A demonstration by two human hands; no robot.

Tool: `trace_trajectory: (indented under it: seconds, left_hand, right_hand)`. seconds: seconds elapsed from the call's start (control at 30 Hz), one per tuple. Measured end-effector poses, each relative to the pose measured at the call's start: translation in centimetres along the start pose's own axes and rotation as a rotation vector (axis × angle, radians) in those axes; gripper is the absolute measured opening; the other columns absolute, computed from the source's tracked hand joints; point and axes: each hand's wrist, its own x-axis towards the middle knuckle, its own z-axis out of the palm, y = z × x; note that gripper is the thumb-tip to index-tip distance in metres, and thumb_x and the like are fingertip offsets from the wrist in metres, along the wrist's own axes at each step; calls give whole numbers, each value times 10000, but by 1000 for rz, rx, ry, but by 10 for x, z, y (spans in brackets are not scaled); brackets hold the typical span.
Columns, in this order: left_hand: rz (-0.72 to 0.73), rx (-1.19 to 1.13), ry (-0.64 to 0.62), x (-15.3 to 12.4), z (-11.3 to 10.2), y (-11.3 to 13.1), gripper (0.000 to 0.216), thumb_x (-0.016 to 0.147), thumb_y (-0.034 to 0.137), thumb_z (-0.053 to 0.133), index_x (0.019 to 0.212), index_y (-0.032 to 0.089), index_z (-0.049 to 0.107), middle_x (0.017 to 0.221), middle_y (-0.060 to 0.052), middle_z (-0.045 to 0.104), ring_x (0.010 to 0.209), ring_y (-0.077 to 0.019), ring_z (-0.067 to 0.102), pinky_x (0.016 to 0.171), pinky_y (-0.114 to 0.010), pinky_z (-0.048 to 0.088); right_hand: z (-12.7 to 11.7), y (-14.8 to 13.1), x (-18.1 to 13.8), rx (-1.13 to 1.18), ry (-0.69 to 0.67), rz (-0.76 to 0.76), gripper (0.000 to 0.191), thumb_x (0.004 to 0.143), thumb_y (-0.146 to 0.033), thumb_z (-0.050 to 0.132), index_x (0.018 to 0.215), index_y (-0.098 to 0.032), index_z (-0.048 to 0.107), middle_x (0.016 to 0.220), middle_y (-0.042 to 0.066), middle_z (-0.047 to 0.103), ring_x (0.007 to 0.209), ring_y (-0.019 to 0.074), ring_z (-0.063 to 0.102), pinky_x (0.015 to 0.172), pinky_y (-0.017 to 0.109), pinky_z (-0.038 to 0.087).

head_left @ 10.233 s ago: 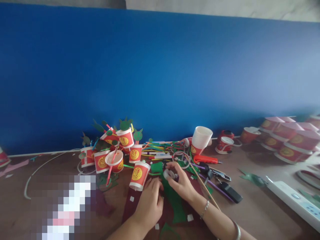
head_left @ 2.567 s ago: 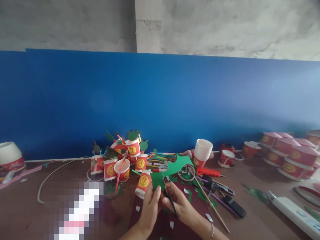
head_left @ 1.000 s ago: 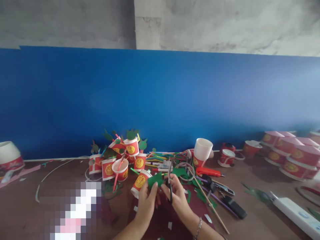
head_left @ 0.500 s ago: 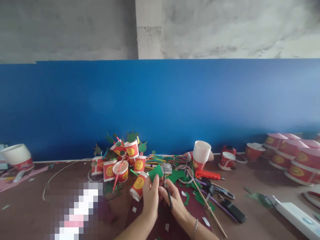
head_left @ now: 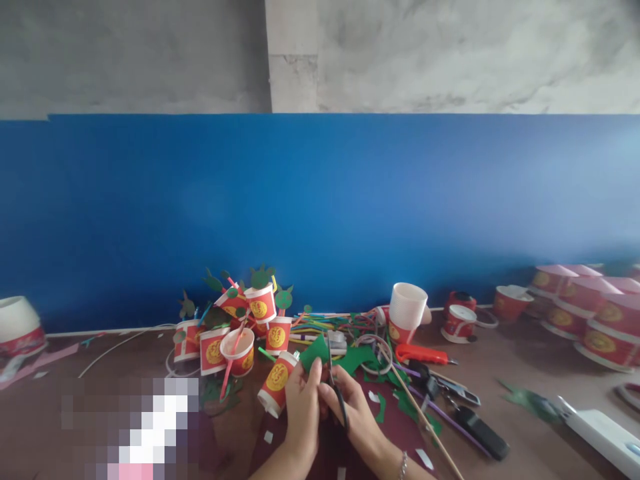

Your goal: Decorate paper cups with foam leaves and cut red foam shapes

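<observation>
My left hand pinches a small piece of green paper between thumb and fingers. My right hand is closed on black-handled scissors, whose blades point up at the green piece. Both hands meet low in the middle, over a dark red sheet scattered with green scraps. A red paper cup with a yellow emblem lies tipped just left of my left hand.
A cluster of red cups with straws and green cut-outs stands behind. A stack of white cups, coloured straws, a red utility knife, a wooden stick, keys, more cups and a white power strip lie to the right.
Earlier my hands worked a roll of tape on the table; since then the right took scissors and the left a green piece. In the last second the piece has turned slightly.
</observation>
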Motion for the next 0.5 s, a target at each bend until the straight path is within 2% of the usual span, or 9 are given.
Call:
trace_trajectory:
  seconds: [0.17, 0.33, 0.5]
  left_hand:
    - [-62, -61, 9, -2, 1, -1, 313, 705, 444, 647, 800, 145, 646, 586, -9, 624, 445, -137, 538, 451, -238, 404]
    - [-64, -63, 21, -4, 0, 2, 342, 667, 462, 672, 777, 139, 658, 549, -11, 612, 433, -134, 532, 465, -244, 415]
    - [-103, -34, 28, -5, 1, 2, 335, 647, 478, 684, 674, 149, 624, 456, 22, 542, 381, -117, 474, 407, -227, 365]
  right_hand:
    - [-1, 1, 0, -7, -11, 19, 282, 735, -414, 676, 797, -179, 533, 639, -40, 505, 572, 98, 441, 526, 199, 383]
    - [-1, -1, -2, -13, -28, -12, 274, 738, -405, 675, 826, -184, 539, 696, -32, 516, 638, 110, 461, 590, 208, 409]
    - [-1, 1, -1, -31, 0, -5, 295, 733, -426, 672, 784, -180, 519, 676, -37, 488, 620, 107, 438, 563, 204, 399]
